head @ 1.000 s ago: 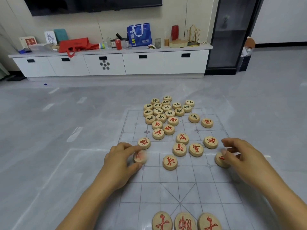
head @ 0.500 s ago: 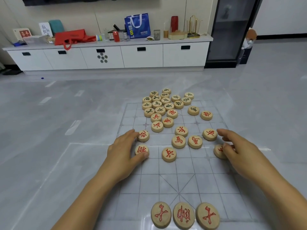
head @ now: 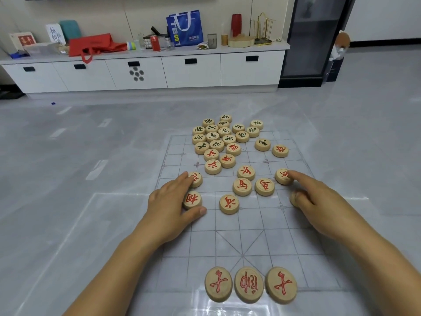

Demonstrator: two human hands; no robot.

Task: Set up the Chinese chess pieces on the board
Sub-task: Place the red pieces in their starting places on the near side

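Observation:
A clear chess board (head: 257,242) with a grey grid lies on the floor. Three red-marked wooden pieces (head: 249,285) stand in a row at its near edge. My left hand (head: 170,206) rests flat at the board's left side; its fingertips touch one red piece (head: 197,181) and its thumb lies beside another red piece (head: 192,200). My right hand (head: 319,199) is at the right side, index fingertip on a red piece (head: 282,177), thumb over a further piece (head: 293,199). Loose red pieces (head: 242,187) lie mid-board; green-marked pieces (head: 218,133) cluster at the far end.
The board lies on glossy grey floor tiles (head: 91,224). A long white cabinet (head: 191,71) runs along the back wall, holding a red bag (head: 95,45), a blue bag (head: 184,28) and small items. A dark glass cabinet (head: 316,37) stands at the right.
My left hand let go of the piece it slid down and stretched its fingers onto the piece above. My right index finger moved forward onto a red piece.

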